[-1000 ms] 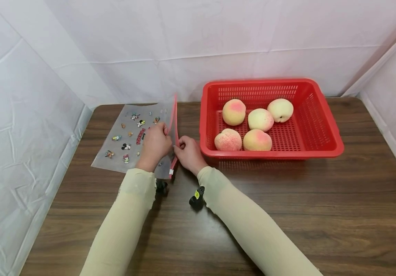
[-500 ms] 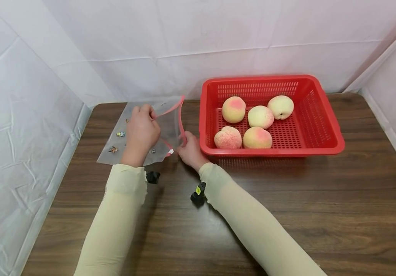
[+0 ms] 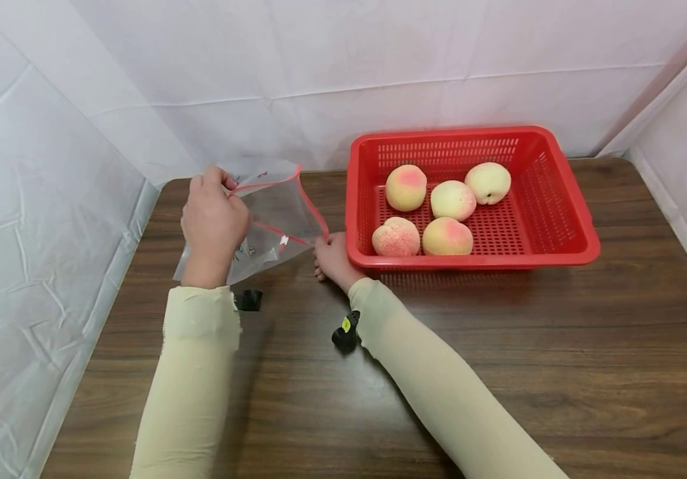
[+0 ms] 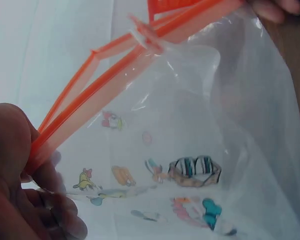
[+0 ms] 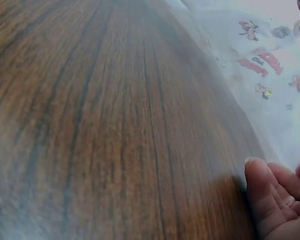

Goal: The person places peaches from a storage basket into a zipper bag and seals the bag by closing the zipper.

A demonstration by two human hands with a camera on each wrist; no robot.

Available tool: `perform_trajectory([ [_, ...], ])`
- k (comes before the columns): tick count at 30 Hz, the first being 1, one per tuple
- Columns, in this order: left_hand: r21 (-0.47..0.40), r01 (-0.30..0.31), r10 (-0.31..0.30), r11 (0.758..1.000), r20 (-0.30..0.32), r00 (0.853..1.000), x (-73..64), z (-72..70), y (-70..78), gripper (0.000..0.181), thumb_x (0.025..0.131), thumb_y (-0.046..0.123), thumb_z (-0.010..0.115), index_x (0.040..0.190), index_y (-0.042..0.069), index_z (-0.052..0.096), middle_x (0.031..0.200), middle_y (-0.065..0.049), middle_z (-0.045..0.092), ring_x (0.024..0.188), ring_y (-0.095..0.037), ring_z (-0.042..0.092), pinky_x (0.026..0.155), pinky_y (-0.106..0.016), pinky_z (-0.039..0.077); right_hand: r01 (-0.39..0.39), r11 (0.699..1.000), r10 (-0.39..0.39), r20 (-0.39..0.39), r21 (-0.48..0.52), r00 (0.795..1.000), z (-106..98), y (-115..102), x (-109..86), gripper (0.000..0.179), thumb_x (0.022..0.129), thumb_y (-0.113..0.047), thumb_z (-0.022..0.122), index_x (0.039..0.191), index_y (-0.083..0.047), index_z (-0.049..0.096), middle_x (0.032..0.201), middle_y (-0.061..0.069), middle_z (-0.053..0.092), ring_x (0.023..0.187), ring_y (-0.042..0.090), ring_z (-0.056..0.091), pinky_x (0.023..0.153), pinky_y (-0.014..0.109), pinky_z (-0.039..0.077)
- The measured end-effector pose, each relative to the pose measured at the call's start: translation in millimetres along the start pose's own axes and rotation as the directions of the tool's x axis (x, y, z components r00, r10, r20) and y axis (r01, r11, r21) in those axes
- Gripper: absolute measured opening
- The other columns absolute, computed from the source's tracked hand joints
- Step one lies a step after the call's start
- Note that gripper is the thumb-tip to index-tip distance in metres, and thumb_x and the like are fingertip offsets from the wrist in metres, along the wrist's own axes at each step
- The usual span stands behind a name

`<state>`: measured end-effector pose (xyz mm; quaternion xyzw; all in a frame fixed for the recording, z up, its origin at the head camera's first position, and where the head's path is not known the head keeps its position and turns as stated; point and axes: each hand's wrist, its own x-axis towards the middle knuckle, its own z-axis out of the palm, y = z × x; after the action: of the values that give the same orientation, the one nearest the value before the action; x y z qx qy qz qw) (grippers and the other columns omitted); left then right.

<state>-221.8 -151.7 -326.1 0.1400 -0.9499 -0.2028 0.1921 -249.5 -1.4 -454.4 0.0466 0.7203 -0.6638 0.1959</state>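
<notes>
A clear zipper bag (image 3: 277, 206) with cartoon prints and a red edge is spread between the two hands, its mouth gaping. The left hand (image 3: 214, 216) pinches one side of the red edge, as the left wrist view also shows with the hand (image 4: 27, 175) at the bag's (image 4: 190, 125) rim. On the opposite side, the right hand (image 3: 336, 261) grips the other part of the red edge, close to the basket. A white slider (image 3: 284, 240) sits on the near stretch of the zipper. In the right wrist view, only the right hand's fingers (image 5: 262, 190) show, beside the printed film.
A red plastic basket (image 3: 559, 261) stands right of the bag, holding several peaches (image 3: 406, 188). Both are on a dark wooden table (image 3: 469, 346). White sheeting (image 3: 367, 60) hangs behind and at both sides.
The left hand has moved left and a little away from the body, pulling its side of the red edge from the right hand's side. The bag's mouth has opened wide. The right hand shifted only slightly.
</notes>
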Motion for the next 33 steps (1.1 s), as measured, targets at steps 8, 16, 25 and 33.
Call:
perform_trajectory([
  [8, -0.051, -0.11, 0.102, 0.993, -0.136, 0.985, 2.3, 5.6, -5.7, 0.028, 0.081, -0.006, 0.033, 0.097, 0.001, 0.055, 0.089, -0.02, 0.052, 0.082, -0.041, 0.045, 0.072, -0.05, 0.038, 0.016, 0.996, -0.015, -0.009, 0.082, 1.0, 1, -1, 1.0, 0.015, 0.094, -0.006, 0.037, 0.092, -0.001, 0.052, 0.062, 0.012, 0.051, 0.039, 0.014, 0.054, 0.038, 0.028, 0.048],
  [16, -0.074, -0.051, 0.053, 0.996, 0.025, 0.998, -1.1, 7.2, -0.3, 0.022, 0.088, 0.005, 0.046, 0.107, 0.001, 0.056, 0.089, -0.016, 0.053, 0.084, -0.033, 0.048, 0.074, -0.044, 0.041, 0.11, 0.993, -0.11, 0.006, 0.045, 0.994, 0, 5, -1.7, 0.009, 0.093, -0.01, 0.056, 0.091, -0.001, 0.056, 0.062, 0.005, 0.053, 0.045, 0.012, 0.058, 0.044, 0.026, 0.052],
  [25, -0.066, -0.069, 0.071, 0.995, 0.035, 0.997, -1.9, 8.3, -2.9, 0.017, 0.087, 0.003, 0.048, 0.1, 0.001, 0.057, 0.087, -0.016, 0.052, 0.078, -0.033, 0.049, 0.069, -0.044, 0.04, 0.16, 0.979, -0.156, 0.038, -0.13, 0.987, 8, 5, -6.5, 0.014, 0.095, -0.018, 0.06, 0.09, -0.006, 0.056, 0.065, 0.006, 0.055, 0.046, 0.014, 0.058, 0.045, 0.027, 0.052],
  [33, -0.079, -0.088, 0.079, 0.993, -0.104, 0.991, 1.3, 2.5, -10.8, 0.011, 0.088, 0.001, 0.048, 0.093, -0.002, 0.057, 0.085, -0.02, 0.053, 0.081, -0.038, 0.052, 0.072, -0.051, 0.041, 0.178, 0.963, -0.177, 0.024, -0.202, 0.984, 12, 6, -7.7, 0.015, 0.094, -0.016, 0.06, 0.085, -0.007, 0.053, 0.063, 0.007, 0.057, 0.044, 0.012, 0.058, 0.045, 0.027, 0.052],
])
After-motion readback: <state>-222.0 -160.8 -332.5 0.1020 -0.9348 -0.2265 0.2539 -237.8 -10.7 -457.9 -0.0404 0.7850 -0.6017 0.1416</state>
